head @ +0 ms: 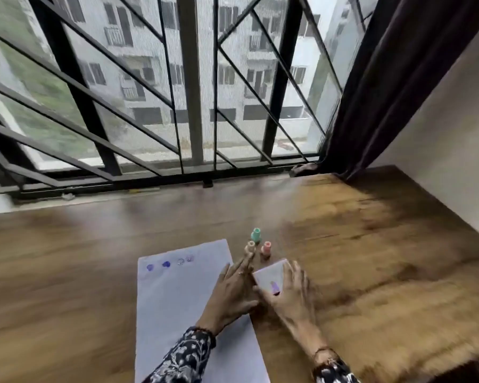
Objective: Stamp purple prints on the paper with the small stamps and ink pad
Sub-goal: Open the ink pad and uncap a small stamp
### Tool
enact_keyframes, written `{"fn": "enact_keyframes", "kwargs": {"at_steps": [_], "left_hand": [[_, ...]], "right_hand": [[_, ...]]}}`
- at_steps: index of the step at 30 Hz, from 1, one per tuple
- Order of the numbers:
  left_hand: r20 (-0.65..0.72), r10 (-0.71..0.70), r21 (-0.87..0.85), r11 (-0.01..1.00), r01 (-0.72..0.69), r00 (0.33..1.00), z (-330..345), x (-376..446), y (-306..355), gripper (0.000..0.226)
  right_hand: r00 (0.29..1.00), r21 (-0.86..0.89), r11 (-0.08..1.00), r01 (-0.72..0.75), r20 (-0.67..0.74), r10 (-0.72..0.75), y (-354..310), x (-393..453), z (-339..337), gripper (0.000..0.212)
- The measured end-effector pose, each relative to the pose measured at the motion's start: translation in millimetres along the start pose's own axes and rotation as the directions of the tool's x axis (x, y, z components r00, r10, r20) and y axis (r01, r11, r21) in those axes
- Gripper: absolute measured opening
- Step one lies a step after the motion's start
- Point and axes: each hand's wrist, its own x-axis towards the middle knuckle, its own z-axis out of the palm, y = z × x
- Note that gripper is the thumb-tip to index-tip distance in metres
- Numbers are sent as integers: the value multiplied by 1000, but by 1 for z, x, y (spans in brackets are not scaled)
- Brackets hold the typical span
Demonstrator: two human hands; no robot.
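A white sheet of paper [177,299] lies on the wooden table [371,244], with several purple prints [166,264] in a row near its far edge. Just beyond its far right corner stand three small stamps: green [256,234], beige [250,246] and pink [266,248]. A white square ink pad [270,275] with a purple mark on it sits right of the paper. My left hand [233,294] rests flat on the paper's right edge, fingers stretched toward the beige stamp. My right hand [293,294] grips the pad's right and near edges. The picture is blurred.
A black metal window grille [177,106] runs along the table's far edge. A dark curtain [385,78] hangs at the far right corner beside a white wall [454,134]. The table's right edge lies close to that wall.
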Motion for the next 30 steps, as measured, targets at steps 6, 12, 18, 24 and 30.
{"fn": "enact_keyframes", "kwargs": {"at_steps": [6,12,18,24,30], "left_hand": [[-139,6,-109,994,-21,990,5,-4,4,73],[-183,-50,-126,992,27,982,8,-12,-4,88],[-164,-51,-115,993,32,985,5,-15,-1,87],[-159,-61,-108,993,44,985,2,-18,2,99],[-151,-67,-72,996,56,986,3,-17,0,96]], "right_hand": [[996,118,992,-39,-70,48,-9,-1,9,88],[985,563,811,-160,36,169,2,8,-21,41],[892,726,610,-317,10,452,18,52,-39,30],[870,573,706,-416,26,492,31,77,-29,39],[916,236,894,-380,-39,400,27,74,-29,51]]}}
